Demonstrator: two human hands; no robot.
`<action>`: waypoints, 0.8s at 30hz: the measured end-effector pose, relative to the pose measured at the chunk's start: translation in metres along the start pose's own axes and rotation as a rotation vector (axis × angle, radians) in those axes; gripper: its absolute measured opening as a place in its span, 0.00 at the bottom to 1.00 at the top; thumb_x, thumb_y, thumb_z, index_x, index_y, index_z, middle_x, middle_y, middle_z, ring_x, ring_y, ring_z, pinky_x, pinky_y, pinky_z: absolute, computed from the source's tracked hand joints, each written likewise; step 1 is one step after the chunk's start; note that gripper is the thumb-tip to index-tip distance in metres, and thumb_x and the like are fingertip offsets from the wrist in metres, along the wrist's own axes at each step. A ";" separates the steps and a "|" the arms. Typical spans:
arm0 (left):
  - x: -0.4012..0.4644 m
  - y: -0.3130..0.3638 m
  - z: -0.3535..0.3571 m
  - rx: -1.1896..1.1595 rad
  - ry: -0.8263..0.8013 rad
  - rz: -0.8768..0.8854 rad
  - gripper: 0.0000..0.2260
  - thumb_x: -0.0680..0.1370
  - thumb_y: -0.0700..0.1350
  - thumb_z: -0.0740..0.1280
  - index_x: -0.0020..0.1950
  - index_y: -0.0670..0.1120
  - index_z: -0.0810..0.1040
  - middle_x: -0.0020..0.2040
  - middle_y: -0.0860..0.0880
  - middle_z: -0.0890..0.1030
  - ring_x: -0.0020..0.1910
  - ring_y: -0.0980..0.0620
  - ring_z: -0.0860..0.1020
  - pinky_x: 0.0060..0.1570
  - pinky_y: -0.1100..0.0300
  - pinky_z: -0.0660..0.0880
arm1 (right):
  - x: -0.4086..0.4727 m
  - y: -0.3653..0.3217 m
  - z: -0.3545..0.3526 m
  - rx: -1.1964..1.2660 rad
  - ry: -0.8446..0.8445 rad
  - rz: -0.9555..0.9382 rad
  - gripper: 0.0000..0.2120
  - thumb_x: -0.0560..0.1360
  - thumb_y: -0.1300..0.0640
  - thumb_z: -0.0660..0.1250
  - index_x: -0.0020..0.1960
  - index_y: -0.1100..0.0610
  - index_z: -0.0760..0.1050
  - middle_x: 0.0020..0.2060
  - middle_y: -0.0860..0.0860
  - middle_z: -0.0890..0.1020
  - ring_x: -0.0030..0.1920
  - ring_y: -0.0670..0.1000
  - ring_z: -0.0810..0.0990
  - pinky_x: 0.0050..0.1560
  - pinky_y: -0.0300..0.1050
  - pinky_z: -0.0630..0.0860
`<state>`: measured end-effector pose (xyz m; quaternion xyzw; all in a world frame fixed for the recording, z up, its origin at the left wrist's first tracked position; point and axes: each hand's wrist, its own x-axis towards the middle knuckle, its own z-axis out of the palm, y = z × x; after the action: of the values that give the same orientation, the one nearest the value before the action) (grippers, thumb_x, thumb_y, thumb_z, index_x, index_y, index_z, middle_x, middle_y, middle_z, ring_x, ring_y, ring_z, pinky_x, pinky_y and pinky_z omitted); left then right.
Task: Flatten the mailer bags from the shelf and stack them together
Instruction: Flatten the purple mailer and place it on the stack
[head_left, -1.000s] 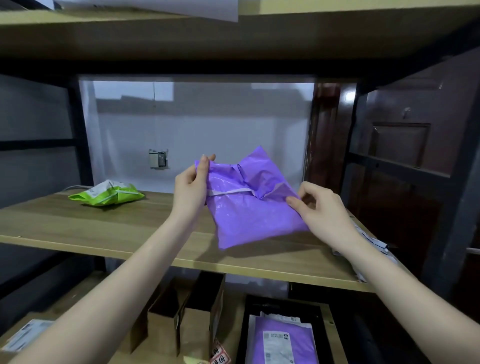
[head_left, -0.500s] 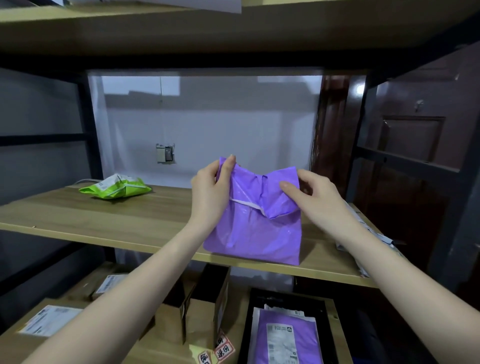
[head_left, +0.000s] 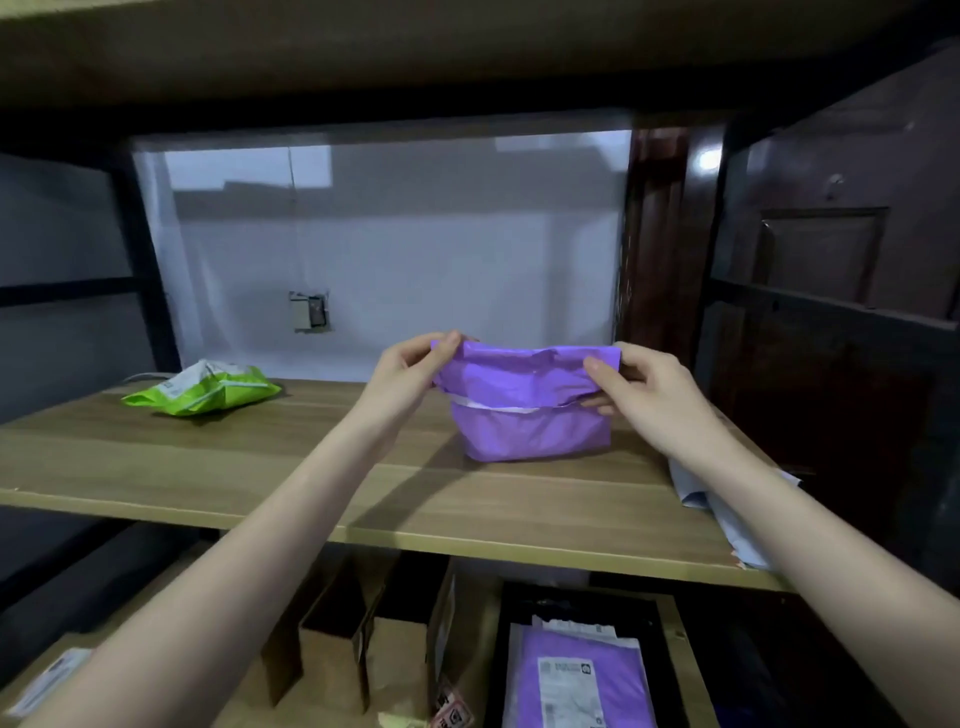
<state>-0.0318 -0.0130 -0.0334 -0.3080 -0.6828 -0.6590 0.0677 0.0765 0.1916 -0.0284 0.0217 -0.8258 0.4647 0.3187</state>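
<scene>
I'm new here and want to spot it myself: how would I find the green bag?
Look at the middle wooden shelf, then toward its back left corner. The green mailer bag lies there alone, crumpled, with a white label. The purple mailer bag is further right, held in both hands.

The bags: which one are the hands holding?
The purple mailer bag on the middle shelf, pinched at both top corners. The green bag lies untouched far left.

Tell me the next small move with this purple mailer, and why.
Probably lay the purple mailer down and press it flat. Both hands, left and right, pinch its top corners; it stands on the shelf, flap folded, still puffy.
</scene>
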 end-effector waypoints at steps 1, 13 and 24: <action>-0.005 -0.002 -0.004 0.000 -0.068 -0.002 0.12 0.80 0.49 0.62 0.49 0.44 0.83 0.44 0.49 0.82 0.44 0.56 0.77 0.51 0.61 0.72 | -0.004 0.003 -0.003 0.009 -0.050 0.036 0.14 0.78 0.52 0.60 0.43 0.59 0.79 0.37 0.49 0.83 0.39 0.46 0.82 0.50 0.41 0.79; -0.028 -0.014 0.023 0.787 -0.150 0.096 0.14 0.80 0.41 0.58 0.63 0.44 0.76 0.63 0.47 0.77 0.62 0.50 0.75 0.58 0.65 0.65 | -0.022 0.017 0.008 -0.460 -0.265 -0.049 0.10 0.78 0.54 0.60 0.55 0.52 0.78 0.49 0.48 0.80 0.52 0.48 0.77 0.54 0.38 0.69; -0.025 -0.062 0.047 0.960 -0.437 -0.036 0.23 0.83 0.50 0.49 0.77 0.44 0.53 0.78 0.45 0.52 0.77 0.47 0.50 0.75 0.51 0.47 | -0.028 0.042 0.053 -0.662 -0.617 0.033 0.29 0.80 0.42 0.44 0.77 0.51 0.41 0.77 0.45 0.42 0.76 0.43 0.39 0.76 0.48 0.40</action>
<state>-0.0282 0.0264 -0.1047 -0.3611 -0.9111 -0.1934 0.0459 0.0580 0.1666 -0.0948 0.0431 -0.9865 0.1526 0.0398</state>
